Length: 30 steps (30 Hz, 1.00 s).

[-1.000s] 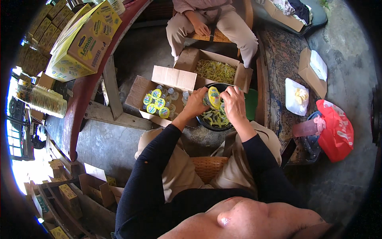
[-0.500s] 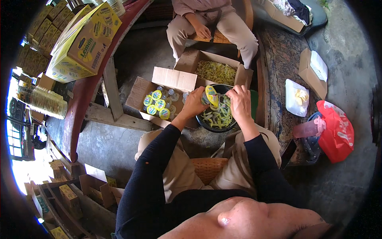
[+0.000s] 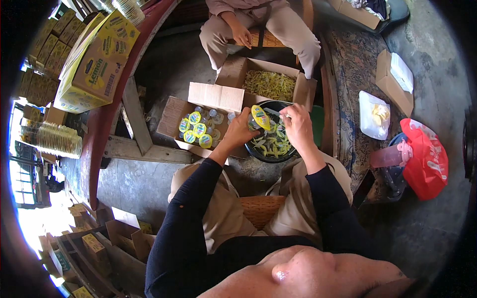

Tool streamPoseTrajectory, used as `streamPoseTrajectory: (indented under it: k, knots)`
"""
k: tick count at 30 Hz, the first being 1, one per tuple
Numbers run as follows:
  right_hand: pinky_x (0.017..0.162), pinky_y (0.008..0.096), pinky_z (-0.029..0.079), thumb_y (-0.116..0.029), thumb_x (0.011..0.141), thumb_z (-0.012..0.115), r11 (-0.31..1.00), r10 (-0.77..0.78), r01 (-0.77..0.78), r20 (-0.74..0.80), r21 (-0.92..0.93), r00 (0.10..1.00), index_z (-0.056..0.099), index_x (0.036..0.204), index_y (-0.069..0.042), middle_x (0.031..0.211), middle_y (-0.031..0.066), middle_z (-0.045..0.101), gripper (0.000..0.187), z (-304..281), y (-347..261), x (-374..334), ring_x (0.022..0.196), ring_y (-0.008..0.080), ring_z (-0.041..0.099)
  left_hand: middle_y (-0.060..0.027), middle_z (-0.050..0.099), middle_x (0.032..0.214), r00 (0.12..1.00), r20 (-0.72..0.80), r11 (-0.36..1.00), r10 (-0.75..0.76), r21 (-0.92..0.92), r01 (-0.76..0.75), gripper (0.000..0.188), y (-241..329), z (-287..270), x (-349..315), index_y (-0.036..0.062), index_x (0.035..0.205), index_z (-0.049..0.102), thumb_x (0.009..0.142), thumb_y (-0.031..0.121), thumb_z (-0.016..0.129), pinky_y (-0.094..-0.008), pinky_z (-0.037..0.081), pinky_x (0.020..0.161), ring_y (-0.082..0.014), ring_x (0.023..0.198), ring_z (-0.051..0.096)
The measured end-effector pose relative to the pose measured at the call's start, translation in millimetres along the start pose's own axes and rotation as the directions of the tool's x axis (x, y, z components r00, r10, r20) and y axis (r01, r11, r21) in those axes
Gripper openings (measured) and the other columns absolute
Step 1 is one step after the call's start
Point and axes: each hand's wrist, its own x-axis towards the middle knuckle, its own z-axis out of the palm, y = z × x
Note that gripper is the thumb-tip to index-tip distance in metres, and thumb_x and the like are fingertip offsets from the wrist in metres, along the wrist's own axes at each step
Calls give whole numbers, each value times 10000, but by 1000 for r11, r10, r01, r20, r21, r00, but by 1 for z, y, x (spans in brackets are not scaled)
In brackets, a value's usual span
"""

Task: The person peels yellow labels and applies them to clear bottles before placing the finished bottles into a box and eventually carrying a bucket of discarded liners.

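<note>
Because it is held up over the dark bowl rather than set down, the small yellow-lidded cup sits tilted between both hands, where anything that drops from it would land among the yellow-green strips already lying in the bowl. The left hand is closed around the cup from the side, fingers wrapped on its body, so that the lid faces up and toward the person. The right hand comes in from the other side with its fingers pinched at or just beside the cup's edge; whether they grip a strip, the lid's rim or only touch it is too small to tell. The bowl stands on the floor just in front of the person's knees, within easy reach of both forearms. Just left of it an open cardboard box holds a cluster of similar lidded cups standing upright, close enough for the left hand to reach. Beyond the bowl, a second open carton is heaped with the same yellow-green strips. Behind that sits another person, one hand resting on a knee, apart from the cup and bowl.
</note>
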Motion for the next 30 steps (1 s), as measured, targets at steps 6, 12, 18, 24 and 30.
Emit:
streamPoseTrajectory:
  k: [6, 12, 18, 24, 30]
  knots:
    - [772, 420, 436, -28, 769, 666, 1000, 18, -19, 17, 3, 1000, 606, 839, -64, 845, 83, 564, 99, 0, 3, 0, 880, 300, 548, -219, 597, 1077, 997, 15, 996, 69, -59, -68, 583, 3, 3, 1, 39, 1127, 453, 651, 149, 773, -464, 464, 881, -431, 1055, 557]
    - [776, 424, 446, -10, 770, 664, 999, 39, -39, 38, -12, 999, 625, 856, -63, 845, 82, 559, 109, -1, 1, 1, 877, 297, 559, -200, 578, 1063, 983, -46, 984, 177, 9, -177, 530, -11, 12, 4, 35, 1115, 499, 639, 115, 720, -466, 446, 904, -414, 1054, 537]
    - [770, 407, 422, -39, 780, 660, 999, 2, 0, 60, -37, 998, 629, 831, -99, 850, 63, 542, 85, 1, -3, -2, 894, 270, 543, -199, 577, 1078, 990, -42, 980, 132, 156, -124, 578, -7, 10, 4, 28, 1138, 520, 628, 149, 764, -452, 452, 903, -402, 1057, 550]
    - [745, 395, 410, -31, 763, 663, 997, -42, 45, 50, -63, 998, 630, 821, -98, 849, 59, 539, 95, 0, -7, -1, 884, 262, 538, -193, 574, 1031, 988, -50, 977, 149, 163, -139, 545, -8, 9, 4, 47, 1100, 524, 617, 133, 762, -468, 463, 868, -413, 1011, 556]
    - [758, 392, 407, -22, 731, 656, 988, -78, 82, 37, -135, 996, 621, 795, -90, 853, 60, 529, 100, 2, -10, -2, 895, 261, 530, -196, 572, 1023, 988, -49, 970, 144, 203, -132, 551, -9, 13, 2, 52, 1095, 525, 605, 121, 766, -466, 468, 851, -414, 994, 559]
